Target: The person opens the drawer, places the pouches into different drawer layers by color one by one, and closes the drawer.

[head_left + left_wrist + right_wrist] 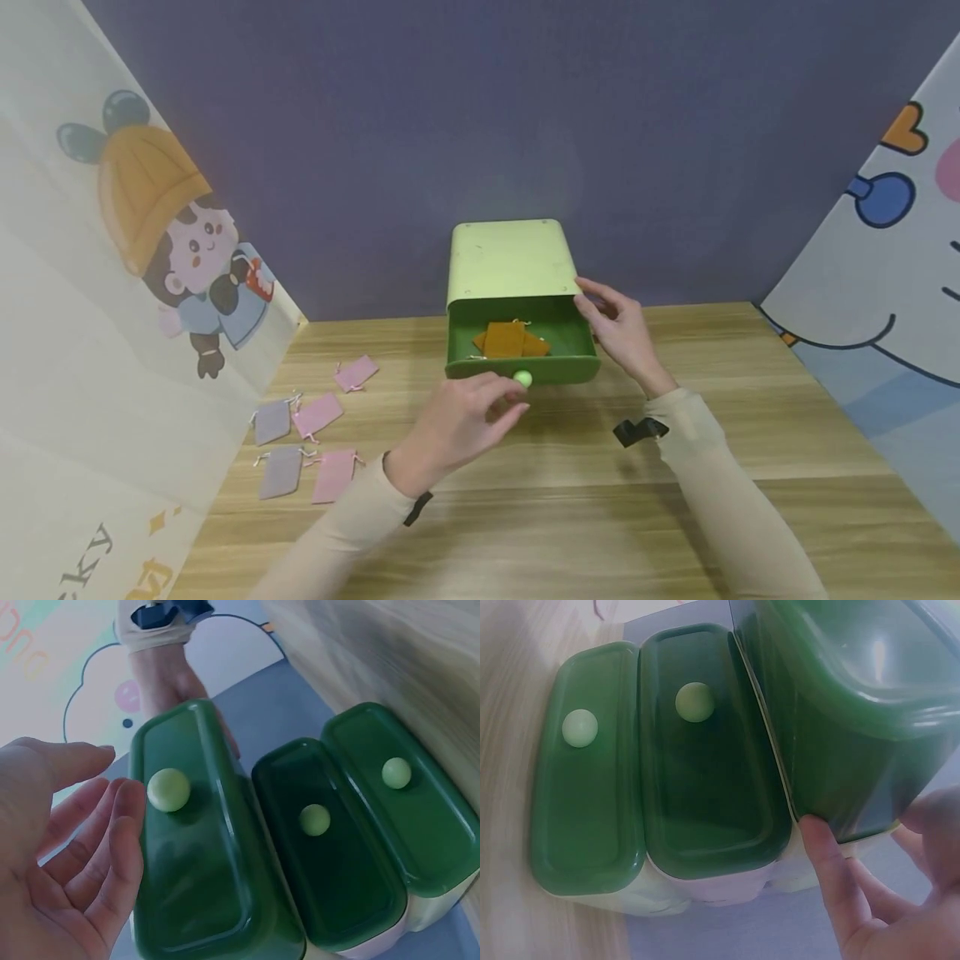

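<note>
Head view shows the left hand (459, 418) just beside the pale knob (522, 379) of the pulled-out top drawer (566, 372), thumb and loosely bent fingers parted. The right hand's (626, 332) fingers, fairly straight, touch the cabinet's (510, 258) side edge. Orange pouches (505, 340) lie inside the drawer.

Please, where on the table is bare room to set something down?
The brown wooden table is bare between the two beige sleeves, and from the right sleeve to the white printed wall. Crowded: the left side, with three pink cloth pouches and two grey cloth pouches; the open green drawer holds orange-brown cloth pouches.
</note>
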The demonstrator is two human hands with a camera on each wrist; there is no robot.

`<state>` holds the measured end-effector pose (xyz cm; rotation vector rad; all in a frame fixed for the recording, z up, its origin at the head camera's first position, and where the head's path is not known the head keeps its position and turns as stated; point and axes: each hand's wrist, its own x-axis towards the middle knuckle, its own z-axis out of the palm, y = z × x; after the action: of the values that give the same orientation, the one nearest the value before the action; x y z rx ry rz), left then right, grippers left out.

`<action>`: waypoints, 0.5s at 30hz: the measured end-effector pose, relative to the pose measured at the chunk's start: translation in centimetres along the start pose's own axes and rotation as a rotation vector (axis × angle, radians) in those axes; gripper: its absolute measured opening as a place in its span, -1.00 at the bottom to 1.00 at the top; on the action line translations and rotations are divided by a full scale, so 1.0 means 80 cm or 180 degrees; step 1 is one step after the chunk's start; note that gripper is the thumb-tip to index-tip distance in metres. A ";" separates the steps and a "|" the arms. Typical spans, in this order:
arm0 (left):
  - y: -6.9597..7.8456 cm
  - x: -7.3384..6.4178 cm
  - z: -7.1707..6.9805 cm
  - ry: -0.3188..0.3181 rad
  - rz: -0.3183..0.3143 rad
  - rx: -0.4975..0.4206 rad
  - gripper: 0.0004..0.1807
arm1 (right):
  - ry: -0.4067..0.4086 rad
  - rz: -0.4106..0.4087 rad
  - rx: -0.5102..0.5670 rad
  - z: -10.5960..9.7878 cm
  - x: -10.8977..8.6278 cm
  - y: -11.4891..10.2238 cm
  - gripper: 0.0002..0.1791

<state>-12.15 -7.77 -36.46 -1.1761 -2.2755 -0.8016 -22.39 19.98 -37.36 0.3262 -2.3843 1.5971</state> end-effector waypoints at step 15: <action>-0.008 -0.006 0.026 0.0396 -0.0044 0.0750 -0.69 | -0.0006 -0.0017 -0.0030 -0.001 -0.001 0.003 -0.46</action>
<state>-12.71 -6.93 -38.48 -0.9772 -2.2071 -0.5753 -22.41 20.12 -37.53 0.3321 -2.3897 1.5835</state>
